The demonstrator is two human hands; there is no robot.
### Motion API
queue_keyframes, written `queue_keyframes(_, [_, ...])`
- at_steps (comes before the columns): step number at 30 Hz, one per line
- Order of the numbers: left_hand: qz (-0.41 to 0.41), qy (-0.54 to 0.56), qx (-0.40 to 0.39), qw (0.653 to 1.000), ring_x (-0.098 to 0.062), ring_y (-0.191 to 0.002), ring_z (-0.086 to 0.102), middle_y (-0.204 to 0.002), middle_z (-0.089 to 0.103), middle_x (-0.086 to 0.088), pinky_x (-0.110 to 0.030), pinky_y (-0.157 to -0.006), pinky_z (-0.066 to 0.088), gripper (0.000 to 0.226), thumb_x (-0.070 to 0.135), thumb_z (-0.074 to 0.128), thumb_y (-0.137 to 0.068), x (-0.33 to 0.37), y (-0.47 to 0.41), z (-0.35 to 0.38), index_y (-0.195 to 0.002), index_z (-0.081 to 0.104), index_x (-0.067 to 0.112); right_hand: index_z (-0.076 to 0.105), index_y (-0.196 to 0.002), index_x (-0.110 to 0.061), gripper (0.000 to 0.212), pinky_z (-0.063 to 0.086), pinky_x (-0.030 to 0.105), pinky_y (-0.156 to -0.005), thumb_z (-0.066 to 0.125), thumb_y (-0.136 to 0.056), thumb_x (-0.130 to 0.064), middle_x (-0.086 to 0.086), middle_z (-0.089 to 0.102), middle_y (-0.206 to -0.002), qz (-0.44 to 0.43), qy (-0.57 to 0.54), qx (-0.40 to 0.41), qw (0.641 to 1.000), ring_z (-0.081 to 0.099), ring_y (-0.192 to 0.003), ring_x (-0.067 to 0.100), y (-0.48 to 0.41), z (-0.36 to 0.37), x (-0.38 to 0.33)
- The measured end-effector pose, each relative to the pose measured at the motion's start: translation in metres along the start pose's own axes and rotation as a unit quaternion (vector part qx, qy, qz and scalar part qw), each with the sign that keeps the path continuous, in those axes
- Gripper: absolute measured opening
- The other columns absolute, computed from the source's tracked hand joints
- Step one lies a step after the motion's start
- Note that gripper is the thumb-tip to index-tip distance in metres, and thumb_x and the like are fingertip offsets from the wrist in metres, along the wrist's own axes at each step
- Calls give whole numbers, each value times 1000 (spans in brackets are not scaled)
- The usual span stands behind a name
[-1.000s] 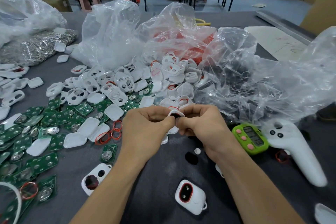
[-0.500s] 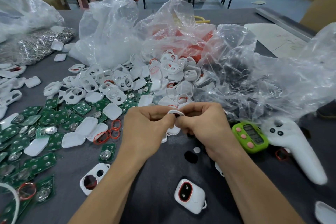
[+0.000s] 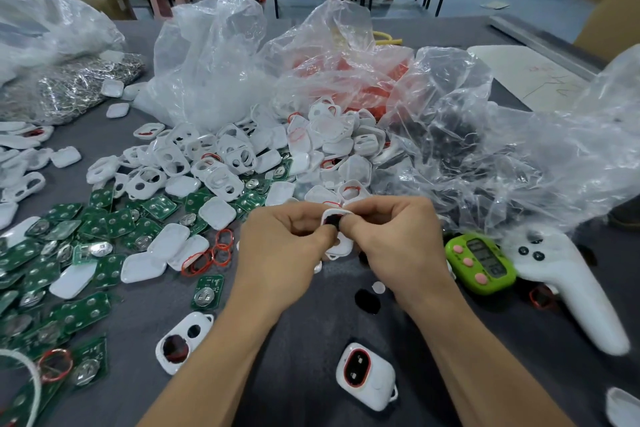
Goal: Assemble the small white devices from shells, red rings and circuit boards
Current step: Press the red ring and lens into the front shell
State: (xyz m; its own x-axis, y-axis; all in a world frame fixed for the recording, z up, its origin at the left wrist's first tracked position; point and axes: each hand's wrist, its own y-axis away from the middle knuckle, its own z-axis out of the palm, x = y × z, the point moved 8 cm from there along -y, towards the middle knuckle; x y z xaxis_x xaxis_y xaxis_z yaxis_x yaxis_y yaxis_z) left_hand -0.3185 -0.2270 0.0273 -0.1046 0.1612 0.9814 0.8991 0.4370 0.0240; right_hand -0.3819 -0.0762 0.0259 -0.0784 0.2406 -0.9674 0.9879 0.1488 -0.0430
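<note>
Both hands meet on one small white shell (image 3: 341, 245), held up off the gray table (image 3: 301, 357). The left hand (image 3: 284, 246) pinches the shell's left edge between thumb and curled fingers. The right hand (image 3: 391, 246) grips its right side with fingers bent over the top, and its thumb presses on a dark oval insert (image 3: 332, 219) sitting in the shell's upper opening. Both wrists angle inward and the forearms run back toward the camera. Just below the shell, a loose black oval piece (image 3: 367, 300) and a small white disc (image 3: 378, 287) lie on the table. Nearer the camera than the shell sits a closed white device (image 3: 367, 376) with a red ring around its dark window. Below and left of the shell lies an open shell with two holes (image 3: 181, 341). Left of the shell are a few loose red rings (image 3: 221, 248), scattered green circuit boards (image 3: 52, 253) and white back covers (image 3: 143, 267). Behind it rises a heap of white shells (image 3: 214, 163). Beyond that heap stand crumpled clear plastic bags: one (image 3: 346, 80) shows red contents, one to the shell's right (image 3: 467, 156) shows dark pieces, and one far left (image 3: 69, 87) holds silvery metal parts. Right of the shell lie a green timer (image 3: 479, 262) and a white controller (image 3: 568, 284).
</note>
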Motion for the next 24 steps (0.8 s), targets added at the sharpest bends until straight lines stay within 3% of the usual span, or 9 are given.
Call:
queue_keyframes(4, [-3,-7,53,999,-10,-63,73,-69,77,5,-33,-64,60,30,0,74,-79,-2,0,-8,-81,84,28,82,-78,-28,15,48,8,-58,83,-78,-14,-17,74,-67,-27,36,-11,999,71,-64,-3,3,6,-5])
queue_keyframes(8, [11,-52,47,997,-4,-64,72,-69,76,13,-27,-61,58,27,7,73,-81,0,1,-3,-81,83,32,83,-80,-28,16,51,7,-62,83,-79,-12,-19,74,-68,-28,38,6,999,71,-67,-6,2,4,-5])
queue_keyframes(11, [24,-42,43,998,-9,-56,69,-65,74,8,-29,-52,57,28,9,72,-85,3,-2,-3,-78,80,35,82,-85,-27,15,50,8,-64,80,-82,-12,-19,75,-72,-54,41,-12,998,72,-71,-4,2,6,-10])
queue_keyframes(15, [72,-69,93,991,-5,-57,70,-61,72,15,-29,-59,58,33,15,76,-86,10,3,-8,-80,76,48,82,-83,-27,18,51,9,-64,80,-81,-9,-17,76,-71,-56,19,-14,998,73,-70,-3,3,10,-12])
queue_keyframes(18, [79,-74,100,989,-4,-60,71,-62,72,17,-30,-63,58,24,17,75,-87,9,4,-8,-76,77,39,81,-79,-32,21,53,14,-65,82,-79,-11,-16,76,-70,-43,2,0,999,74,-69,0,0,10,-8])
queue_keyframes(20, [61,-44,97,992,-7,-63,72,-65,74,14,-31,-65,59,21,16,76,-88,4,2,-10,-77,79,34,77,-77,-39,23,51,8,-64,83,-79,-17,-22,75,-71,-61,22,20,998,72,-69,-5,2,7,-9])
queue_keyframes(22, [35,10,89,995,-10,-66,74,-69,76,8,-31,-67,60,15,13,76,-88,-1,0,-12,-82,80,27,74,-76,-47,24,49,6,-63,80,-83,-24,-24,74,-73,-80,44,13,996,71,-70,-7,4,9,-13])
queue_keyframes(24, [-4,106,52,993,-17,-71,76,-77,79,-1,-29,-65,59,13,9,73,-91,-7,-2,-9,-90,82,18,76,-79,-49,27,53,14,-62,77,-87,-24,-19,76,-73,-73,24,-7,997,72,-69,-2,3,13,-14])
